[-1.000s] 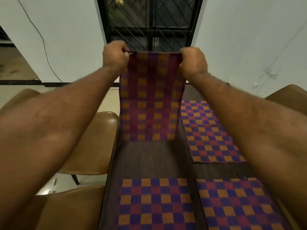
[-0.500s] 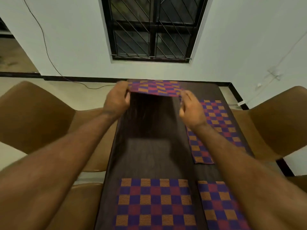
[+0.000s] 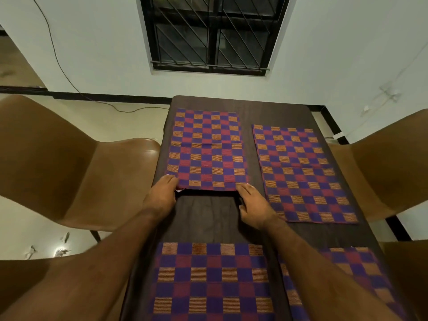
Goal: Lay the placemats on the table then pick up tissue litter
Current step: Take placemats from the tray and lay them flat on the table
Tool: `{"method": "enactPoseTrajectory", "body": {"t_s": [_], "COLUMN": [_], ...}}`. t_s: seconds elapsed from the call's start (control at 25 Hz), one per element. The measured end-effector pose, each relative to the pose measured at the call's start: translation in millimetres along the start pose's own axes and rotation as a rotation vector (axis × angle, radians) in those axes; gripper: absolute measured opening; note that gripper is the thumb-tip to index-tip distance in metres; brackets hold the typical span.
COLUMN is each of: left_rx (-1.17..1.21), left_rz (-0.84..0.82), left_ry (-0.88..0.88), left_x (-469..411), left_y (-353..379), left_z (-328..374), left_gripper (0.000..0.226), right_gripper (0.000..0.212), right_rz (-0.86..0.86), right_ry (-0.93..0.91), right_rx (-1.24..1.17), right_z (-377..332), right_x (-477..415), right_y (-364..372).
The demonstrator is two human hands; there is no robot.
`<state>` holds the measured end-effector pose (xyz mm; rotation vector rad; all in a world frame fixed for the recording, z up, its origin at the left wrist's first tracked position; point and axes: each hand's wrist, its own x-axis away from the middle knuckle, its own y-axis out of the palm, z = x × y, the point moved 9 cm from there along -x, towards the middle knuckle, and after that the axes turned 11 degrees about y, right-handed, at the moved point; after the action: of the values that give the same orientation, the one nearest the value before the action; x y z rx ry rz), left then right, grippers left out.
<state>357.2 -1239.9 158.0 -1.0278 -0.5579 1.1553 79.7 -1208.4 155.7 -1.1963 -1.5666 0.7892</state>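
A checked placemat (image 3: 206, 149) in purple, red and orange lies flat on the far left of the dark table (image 3: 208, 218). Its near edge sits slightly raised. My left hand (image 3: 161, 195) pinches the near left corner and my right hand (image 3: 253, 205) pinches the near right corner. Three more matching placemats lie flat: far right (image 3: 298, 172), near left (image 3: 210, 281) and near right (image 3: 347, 272), the last partly hidden by my right forearm. White tissue litter (image 3: 60, 251) lies scattered on the floor to the left, under the chair.
Brown chairs stand on the left (image 3: 69, 170) and right (image 3: 384, 167) of the table, with more chair backs at the near corners. A barred window (image 3: 210, 33) and a white wall are beyond the far end. A cable runs along the floor.
Both hands brought the held placemat down from upright in the air and spread it flat on the far left of the table, then drew back to its near corners.
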Motion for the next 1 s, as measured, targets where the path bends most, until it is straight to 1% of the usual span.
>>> {"method": "enactPoseTrajectory", "body": {"t_s": [0.08, 0.32, 0.56, 1.0], "left_rx": [-0.007, -0.059, -0.099, -0.121], "left_rz": [-0.019, -0.028, -0.036, -0.06], "left_ry": [-0.013, 0.031, -0.009, 0.021], "left_x": [9, 38, 48, 58], "left_y": [1, 2, 3, 6], "left_z": [0, 9, 5, 6], "left_gripper": [0.017, 0.023, 0.024, 0.023], "right_gripper": [0.071, 0.067, 0.063, 0.06], "right_rz": [0.009, 0.092, 0.115, 0.148], "right_ry": [0.012, -0.006, 0.025, 0.023], "right_rx": [-0.025, -0.056, -0.085, -0.088], "right_z": [4, 8, 10, 13], "right_x": [4, 28, 37, 48], "right_y": [5, 13, 20, 21]}}
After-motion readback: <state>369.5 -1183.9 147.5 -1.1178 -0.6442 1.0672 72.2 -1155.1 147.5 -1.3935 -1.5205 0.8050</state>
